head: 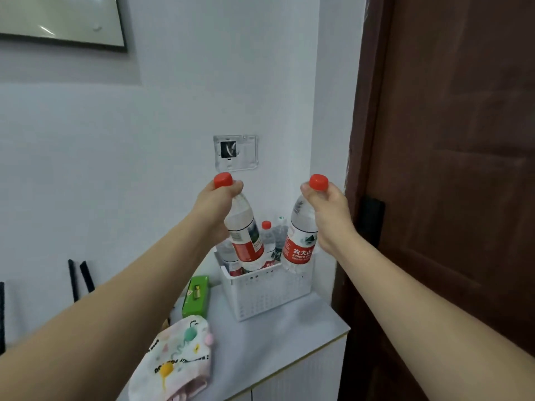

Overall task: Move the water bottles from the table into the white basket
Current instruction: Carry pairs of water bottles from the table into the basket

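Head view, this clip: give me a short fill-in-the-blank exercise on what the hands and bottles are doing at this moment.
1. Each hand grips a water bottle by its neck, just under a cap coloured ____.
2. The left hand holds the left bottle and the right hand holds the right bottle, both above the white ____.
3. Inside the basket stand ____ bottles already.
4. Left of the basket lies a box coloured ____.

Missing words: red; basket; several; green

- White basket (266, 296) already holds upright bottles (267, 238), crowding its far and left part.
- Green box (196, 296) and cloth (176, 360) block the table's (289, 342) left side.
- Door (451, 169) bounds the right.
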### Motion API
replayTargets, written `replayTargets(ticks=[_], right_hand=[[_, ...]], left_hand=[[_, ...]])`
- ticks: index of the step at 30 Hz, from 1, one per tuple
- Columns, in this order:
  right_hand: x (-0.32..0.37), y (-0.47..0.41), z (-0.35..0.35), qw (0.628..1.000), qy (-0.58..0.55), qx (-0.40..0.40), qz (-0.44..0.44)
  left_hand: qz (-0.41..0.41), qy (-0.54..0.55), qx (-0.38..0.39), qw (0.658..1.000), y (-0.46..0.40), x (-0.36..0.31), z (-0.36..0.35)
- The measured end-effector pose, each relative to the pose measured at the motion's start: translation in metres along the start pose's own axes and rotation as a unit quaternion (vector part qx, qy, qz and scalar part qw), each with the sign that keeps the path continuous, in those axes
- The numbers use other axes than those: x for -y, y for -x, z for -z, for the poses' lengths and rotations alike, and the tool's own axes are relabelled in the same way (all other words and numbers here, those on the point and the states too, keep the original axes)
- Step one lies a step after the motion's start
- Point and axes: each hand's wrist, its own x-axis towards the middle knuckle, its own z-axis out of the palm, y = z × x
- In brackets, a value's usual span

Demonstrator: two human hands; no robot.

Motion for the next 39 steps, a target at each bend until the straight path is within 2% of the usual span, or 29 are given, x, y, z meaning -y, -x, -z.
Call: replayTargets(ticks=[5, 10, 14, 17, 21, 24, 27, 31, 34, 38, 39], right_hand=[[-0.064, -0.062, -0.023, 0.999, 0.012, 0.045, -0.022], [-0.12, -0.107, -0.052, 0.991, 0.05, 0.118, -0.034], [-0.148, -0.135, -0.073, 0.979, 0.097, 0.174, -0.039], [-0.175, -0.142, -0.077, 0.971, 0.126, 0.19, -0.065], [-0.212, -0.151, -0.071, 0.949, 0.219, 0.206, -0.097], [-0.236, -0.146, -0.065, 0.937, 0.242, 0.223, -0.117], [-0.257, -0.138, -0.059, 0.943, 0.242, 0.2, -0.111], [-0.263, -0.129, -0.063, 0.951, 0.238, 0.181, -0.081], [-0.26, -0.125, -0.069, 0.95, 0.226, 0.207, -0.065], [-0.267, -0.123, -0.07, 0.933, 0.237, 0.257, -0.079], [-0.267, -0.124, -0.07, 0.928, 0.243, 0.269, -0.09]], left_hand=[[0.012, -0.009, -0.012, 1.0, -0.077, 0.035, 0.002], [0.028, -0.081, -0.023, 0.996, -0.131, 0.086, 0.001], [0.062, -0.089, -0.026, 0.994, -0.163, 0.131, 0.012], [0.072, -0.098, -0.038, 0.992, -0.181, 0.149, 0.025], [0.08, -0.117, -0.03, 0.989, -0.194, 0.162, 0.038], [0.032, -0.228, -0.015, 0.973, -0.199, 0.178, 0.044], [-0.016, -0.325, 0.036, 0.945, -0.197, 0.192, 0.046], [-0.04, -0.383, 0.022, 0.923, -0.198, 0.197, 0.05], [-0.066, -0.402, 0.002, 0.913, -0.2, 0.192, 0.06], [-0.081, -0.509, 0.009, 0.857, -0.201, 0.19, 0.068], [-0.068, -0.509, 0.024, 0.858, -0.201, 0.189, 0.069]])
